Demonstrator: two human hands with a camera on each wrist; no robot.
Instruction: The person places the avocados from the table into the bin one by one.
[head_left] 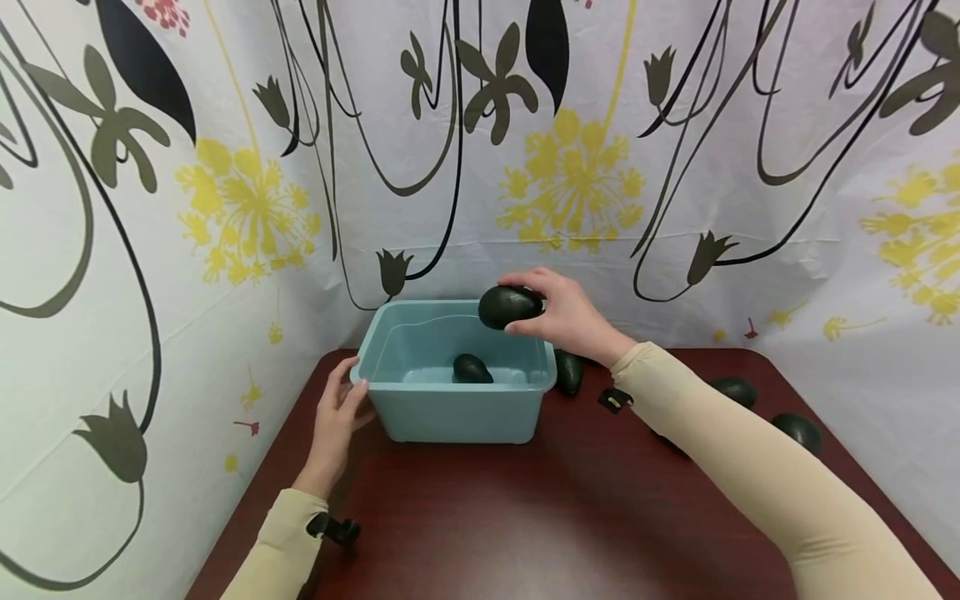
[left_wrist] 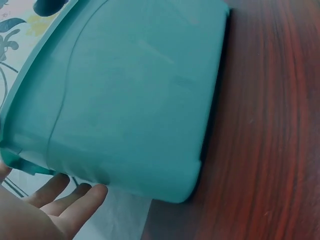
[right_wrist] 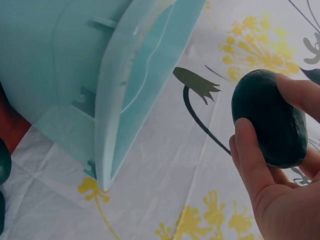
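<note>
In the head view, my right hand (head_left: pixel 562 310) grips a dark green avocado (head_left: pixel 510 307) over the right back part of a blue plastic bin (head_left: pixel 457 414). Thumb and fingers curl around that avocado (right_wrist: pixel 267 120) in the right wrist view. Another avocado (head_left: pixel 471 369) lies on the bin's floor. At the bin's left front corner my left hand (head_left: pixel 333 425) holds the rim. The left wrist view shows its fingers (left_wrist: pixel 82 205) against the bin's end wall, below the lip.
Just right of the bin an avocado (head_left: pixel 568 372) lies on the dark red table (head_left: pixel 480 517). Two more, a far avocado (head_left: pixel 735 390) and a nearer avocado (head_left: pixel 797 431), lie near the right edge. My right forearm partly covers another dark shape. Patterned cloth (head_left: pixel 570 275) hangs behind.
</note>
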